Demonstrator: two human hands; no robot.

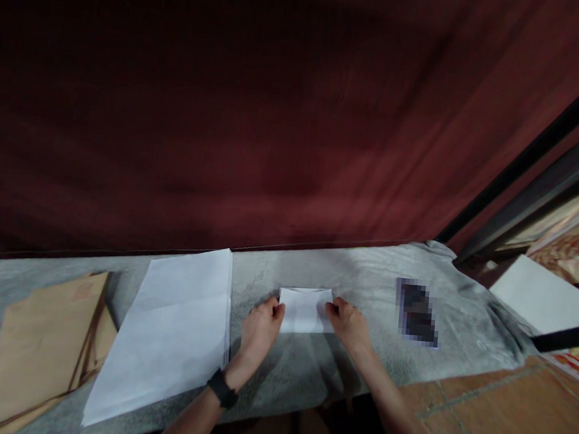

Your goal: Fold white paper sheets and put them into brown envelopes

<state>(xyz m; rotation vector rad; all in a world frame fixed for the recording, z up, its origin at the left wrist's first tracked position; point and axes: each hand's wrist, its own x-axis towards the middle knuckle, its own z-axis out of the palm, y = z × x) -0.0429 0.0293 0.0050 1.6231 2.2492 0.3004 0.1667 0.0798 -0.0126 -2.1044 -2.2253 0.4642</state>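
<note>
A small folded white paper lies on the grey cloth-covered surface in front of me. My left hand, with a dark band on its wrist, pinches the paper's left edge between thumb and curled fingers. At the opposite edge, my right hand is closed on the paper in the same way. Just left of my left hand is a stack of large white sheets.
Brown envelopes are piled at the far left. A pixelated dark item lies to the right. A dark red curtain hangs behind the surface. Black bars and a white panel stand at the right, above a tiled floor.
</note>
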